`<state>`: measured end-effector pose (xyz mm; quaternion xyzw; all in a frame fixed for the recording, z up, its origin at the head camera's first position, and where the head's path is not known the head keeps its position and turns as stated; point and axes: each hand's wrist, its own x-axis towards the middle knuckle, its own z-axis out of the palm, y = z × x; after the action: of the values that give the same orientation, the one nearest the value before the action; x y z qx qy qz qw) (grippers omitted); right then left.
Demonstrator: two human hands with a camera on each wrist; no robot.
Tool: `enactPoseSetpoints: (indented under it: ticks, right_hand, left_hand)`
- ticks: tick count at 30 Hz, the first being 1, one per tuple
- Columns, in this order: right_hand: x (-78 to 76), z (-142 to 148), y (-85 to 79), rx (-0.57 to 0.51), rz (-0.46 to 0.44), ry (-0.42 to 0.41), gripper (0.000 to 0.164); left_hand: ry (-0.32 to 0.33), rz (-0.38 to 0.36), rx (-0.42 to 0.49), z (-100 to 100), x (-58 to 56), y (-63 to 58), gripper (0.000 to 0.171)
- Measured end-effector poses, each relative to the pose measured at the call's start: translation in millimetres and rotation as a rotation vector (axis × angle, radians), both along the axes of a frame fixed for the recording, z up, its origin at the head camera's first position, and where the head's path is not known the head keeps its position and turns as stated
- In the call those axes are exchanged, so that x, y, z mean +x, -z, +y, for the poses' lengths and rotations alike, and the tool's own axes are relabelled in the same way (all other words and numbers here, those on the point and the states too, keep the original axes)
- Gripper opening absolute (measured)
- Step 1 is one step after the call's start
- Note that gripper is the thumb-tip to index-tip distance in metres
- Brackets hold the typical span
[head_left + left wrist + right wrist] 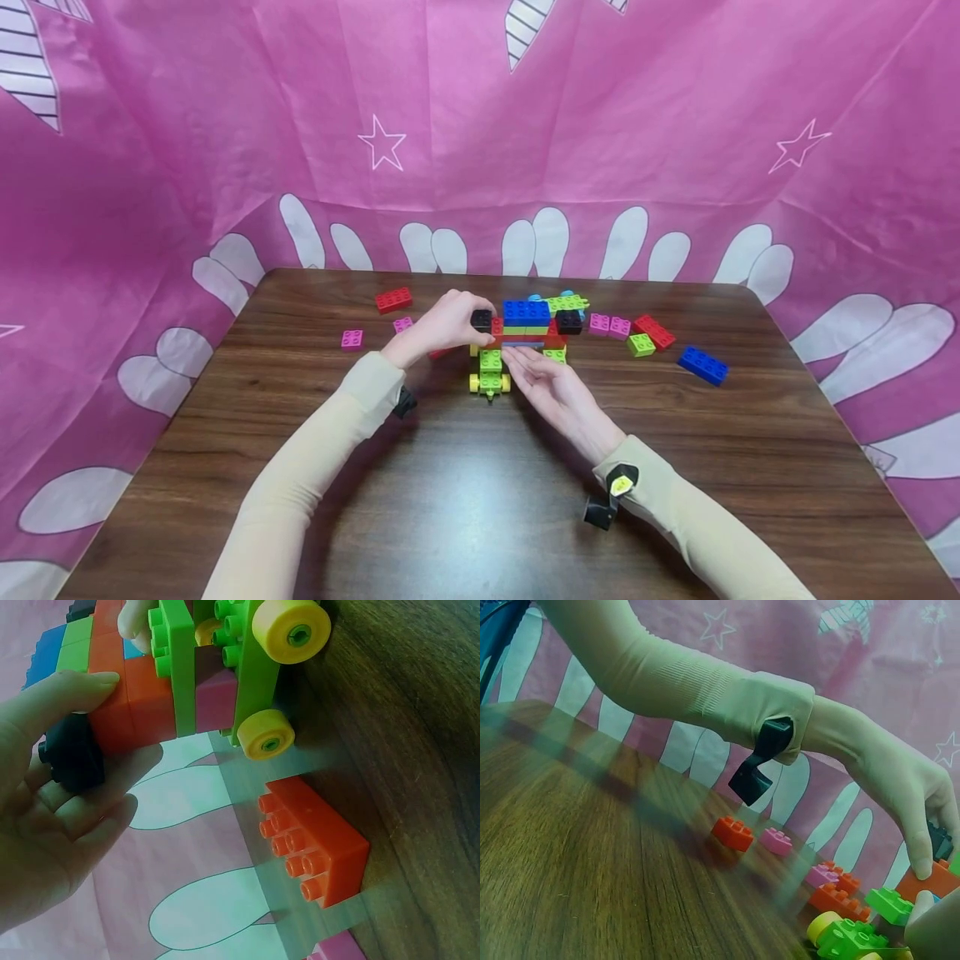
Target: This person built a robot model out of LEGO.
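Observation:
A built-up toy brick model stands on wheeled bases. Its upper part has a blue brick (527,312), red bricks (150,705) and a black brick (73,754) at each end. My left hand (447,321) grips its left end, thumb on the near red face and fingers behind. Below is a green wheeled base (491,382) with yellow wheels (268,735) and a pink brick (215,690) set in it. My right hand (558,396) reaches under the middle of the upper part, palm turned up and fingers extended, fingertips close to its underside.
Loose on the brown table (247,433) lie a red brick (393,300) and pink bricks (352,339) to the left. On the right are pink bricks (610,325), a red brick (655,331), a green brick (641,345) and a blue brick (702,365). Behind stands another green wheeled piece (566,303).

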<state>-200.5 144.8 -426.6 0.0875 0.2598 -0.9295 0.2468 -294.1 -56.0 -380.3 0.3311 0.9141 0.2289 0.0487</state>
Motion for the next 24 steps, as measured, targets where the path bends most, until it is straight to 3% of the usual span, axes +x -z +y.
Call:
enactPoseSetpoints:
  ticks: [16, 24]
  right_hand:
    - [0.7, 3, -2.9, -0.072, -0.073, 0.008, 0.06]
    - [11.7, -2, -5.4, 0.006, 0.004, 0.01, 0.062]
  left_hand:
    - [0.002, -0.03, -0.031, 2, 0.7, -5.5, 0.042]
    - [0.012, -0.033, -0.053, 1, 1.3, -4.8, 0.044]
